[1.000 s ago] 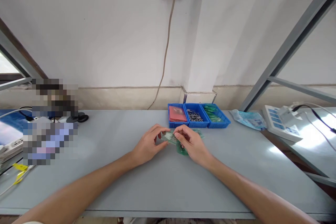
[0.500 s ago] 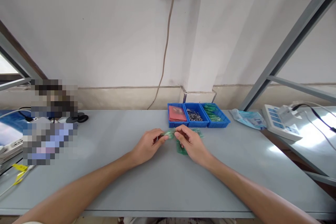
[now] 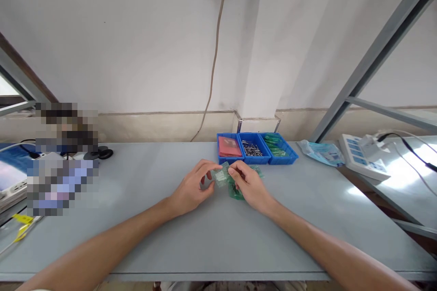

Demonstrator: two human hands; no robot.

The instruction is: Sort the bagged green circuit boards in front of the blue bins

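Observation:
Between my hands is a small see-through green plastic bag (image 3: 221, 175). My right hand (image 3: 248, 183) pinches its right edge between thumb and fingers. My left hand (image 3: 195, 186) is beside the bag's left edge, thumb and index finger apart; the index fingertip reaches the bag's upper edge. Under and behind my right hand lie more green plastic bags (image 3: 235, 192), partly hidden, with something dark inside. Just beyond stand three blue bins: one with red packets (image 3: 229, 146), one with loose metal screw-like pieces (image 3: 251, 149), one with green bags (image 3: 275, 145).
On the grey table (image 3: 211, 241), a light-blue plastic packet (image 3: 322, 153) lies right of the bins. A white power strip (image 3: 363, 158) with plugs stands farther right. Black round objects (image 3: 105, 152) and cables are at left. A cable (image 3: 215, 54) hangs down the wall.
My left thumb and index finger have parted from their pinch on the green bag. The bag now shows flatter and wider, still in my right hand.

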